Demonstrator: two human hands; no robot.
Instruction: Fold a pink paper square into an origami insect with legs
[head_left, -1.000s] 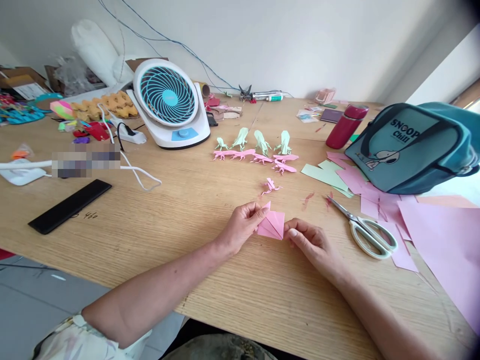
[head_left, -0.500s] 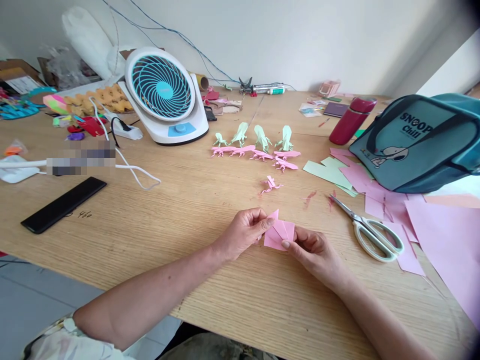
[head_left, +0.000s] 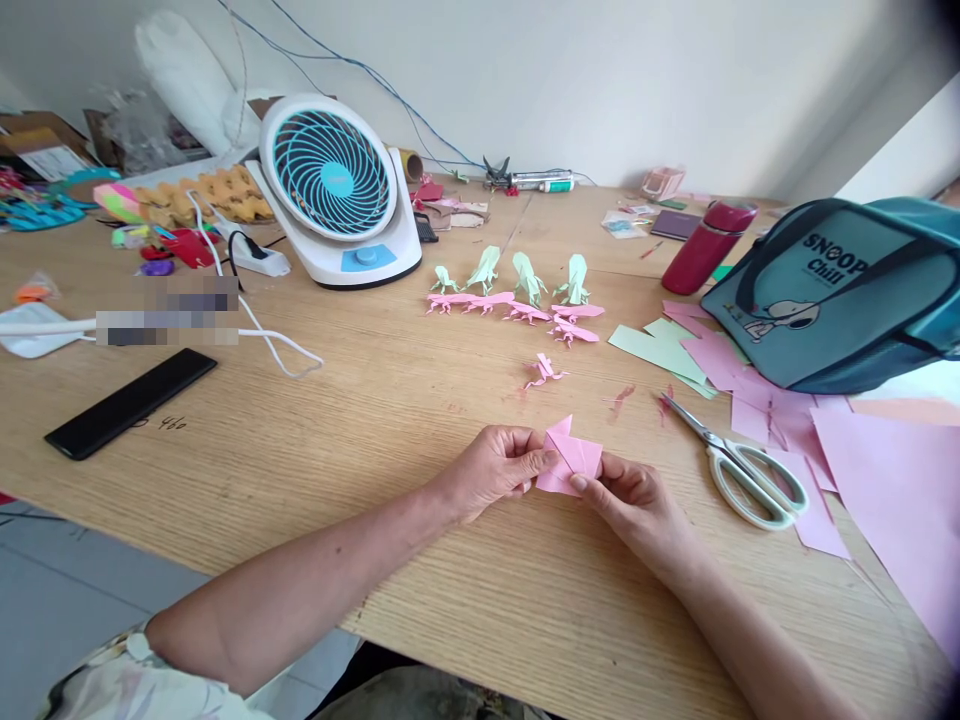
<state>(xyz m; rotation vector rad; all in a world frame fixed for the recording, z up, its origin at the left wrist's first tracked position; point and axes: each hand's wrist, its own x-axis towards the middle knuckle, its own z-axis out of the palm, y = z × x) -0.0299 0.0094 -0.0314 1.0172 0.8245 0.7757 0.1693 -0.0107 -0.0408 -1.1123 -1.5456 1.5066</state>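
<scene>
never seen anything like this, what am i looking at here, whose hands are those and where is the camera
There is no machine here: these are a person's own bare hands, seen by one camera worn on the head, looking forward and down. All the pictures come from that camera, so the forearms reach in from the bottom.

The left hand and the right hand hold a small folded piece of pink paper between them, above a wooden table.

Beyond it stand folded pink figures and pale green ones. To the right lie scissors, loose paper sheets, a red bottle and a teal bag. To the left are a fan and a flat black object.
</scene>
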